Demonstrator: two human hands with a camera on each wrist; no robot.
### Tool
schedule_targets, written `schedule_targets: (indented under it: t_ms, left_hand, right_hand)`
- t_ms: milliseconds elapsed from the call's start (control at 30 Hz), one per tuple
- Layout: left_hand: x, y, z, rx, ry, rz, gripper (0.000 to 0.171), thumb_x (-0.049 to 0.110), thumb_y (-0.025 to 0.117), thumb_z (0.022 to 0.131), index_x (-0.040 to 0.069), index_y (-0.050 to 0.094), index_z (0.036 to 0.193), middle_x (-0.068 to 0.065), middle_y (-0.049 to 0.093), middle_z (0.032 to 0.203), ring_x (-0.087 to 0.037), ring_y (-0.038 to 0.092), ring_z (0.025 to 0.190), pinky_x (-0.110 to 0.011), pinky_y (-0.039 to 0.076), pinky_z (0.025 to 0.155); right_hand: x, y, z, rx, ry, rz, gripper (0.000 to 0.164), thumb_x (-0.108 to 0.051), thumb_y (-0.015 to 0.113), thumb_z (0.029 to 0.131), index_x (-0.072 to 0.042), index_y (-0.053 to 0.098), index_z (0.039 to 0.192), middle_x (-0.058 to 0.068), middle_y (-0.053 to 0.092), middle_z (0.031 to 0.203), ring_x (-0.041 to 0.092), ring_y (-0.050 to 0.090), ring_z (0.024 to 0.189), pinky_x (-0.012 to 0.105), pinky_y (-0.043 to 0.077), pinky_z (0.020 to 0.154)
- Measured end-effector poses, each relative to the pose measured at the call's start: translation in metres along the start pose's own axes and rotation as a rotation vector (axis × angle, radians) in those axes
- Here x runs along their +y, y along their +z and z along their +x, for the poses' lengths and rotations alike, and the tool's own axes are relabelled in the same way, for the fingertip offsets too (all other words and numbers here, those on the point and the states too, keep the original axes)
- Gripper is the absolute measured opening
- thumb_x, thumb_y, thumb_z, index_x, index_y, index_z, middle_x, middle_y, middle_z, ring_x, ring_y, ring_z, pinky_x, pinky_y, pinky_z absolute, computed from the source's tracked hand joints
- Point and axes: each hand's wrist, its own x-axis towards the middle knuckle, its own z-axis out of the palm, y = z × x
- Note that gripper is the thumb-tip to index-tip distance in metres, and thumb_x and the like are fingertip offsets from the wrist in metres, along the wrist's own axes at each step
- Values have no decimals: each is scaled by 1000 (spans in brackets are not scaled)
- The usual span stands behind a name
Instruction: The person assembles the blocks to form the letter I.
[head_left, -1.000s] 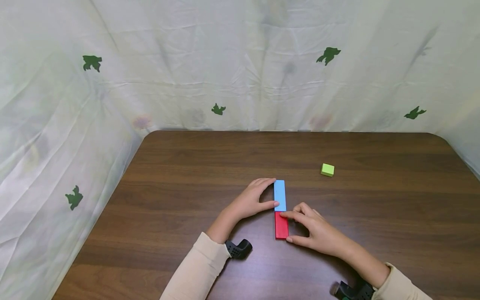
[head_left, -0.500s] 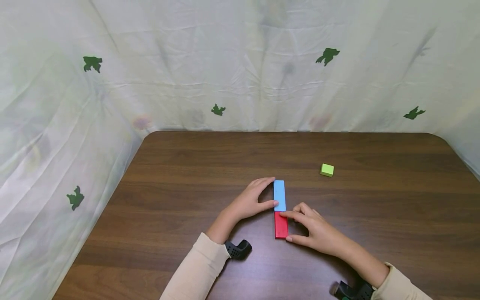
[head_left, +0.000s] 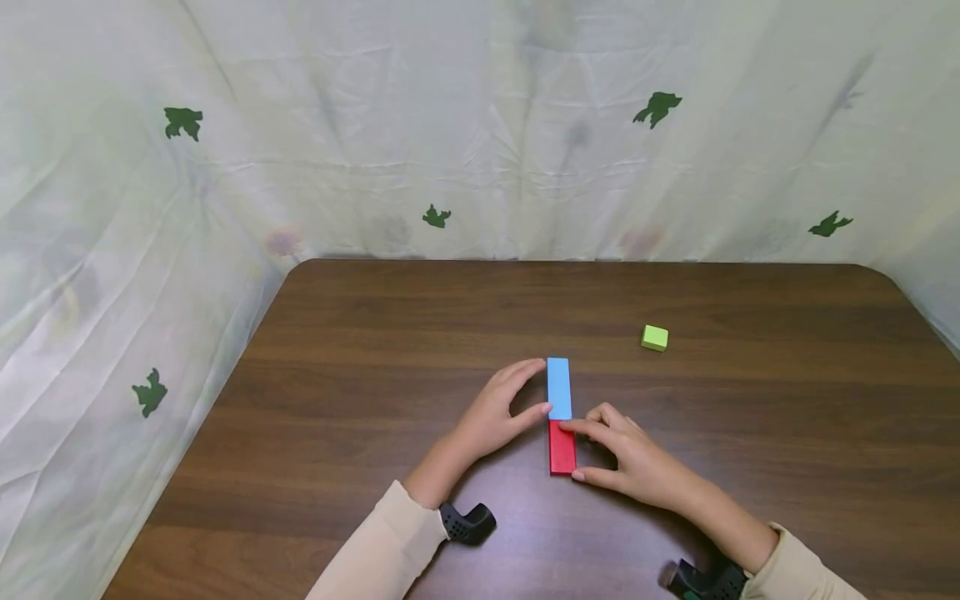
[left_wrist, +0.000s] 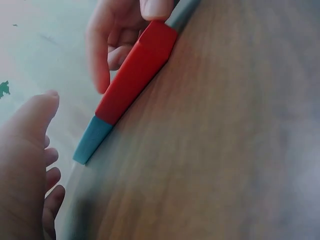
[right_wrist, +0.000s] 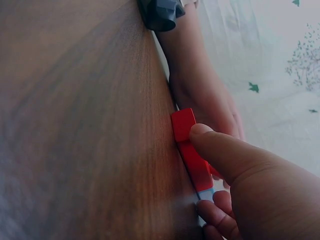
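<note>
Two flat rectangular blocks lie end to end on the brown table, a light-blue block (head_left: pixel 558 387) farther off and a red block (head_left: pixel 562 454) nearer. My right hand (head_left: pixel 637 467) holds the red block from its right side, thumb at the near corner and index finger at the far end. In the right wrist view the thumb presses on the red block (right_wrist: pixel 192 155). At the left of the blue block, my left hand (head_left: pixel 491 417) has its fingers spread. The left wrist view shows a gap between this hand (left_wrist: pixel 25 160) and the blue block (left_wrist: pixel 92 140).
A small lime-green block (head_left: pixel 655 337) sits farther back on the wooden table (head_left: pixel 375 333), to the right. Behind the table hangs a pale curtain (head_left: pixel 480 125) with green leaf-like patches. Black wrist devices (head_left: pixel 468 523) are worn on both arms.
My left hand has drawn slightly left, its fingertips and thumb coming off the blue block. The right hand and both blocks stay in place.
</note>
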Motion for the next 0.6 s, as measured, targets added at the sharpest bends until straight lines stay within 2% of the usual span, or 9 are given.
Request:
schedule_targets:
  t_ms: [333,600]
  left_hand:
    - [2,2,-4,-98,84,52,72,43,65,79,11,37,137,-1,34,140,-17,27,128,-38,27,101]
    - [2,2,-4,-173,80,124,81,48,68,74,9,38,137,-3,31,142,-21,23,130,-38,25,102]
  right_hand:
    - [1,1,1,-3,-3,-1,51,-43,67,78,-25,54,124,-10,42,99,8,41,83,28,38,71]
    - [1,1,0,-16,9,-2,51,-45,65,78,-24,54,124,-10,42,100,7,41,85,28,38,71]
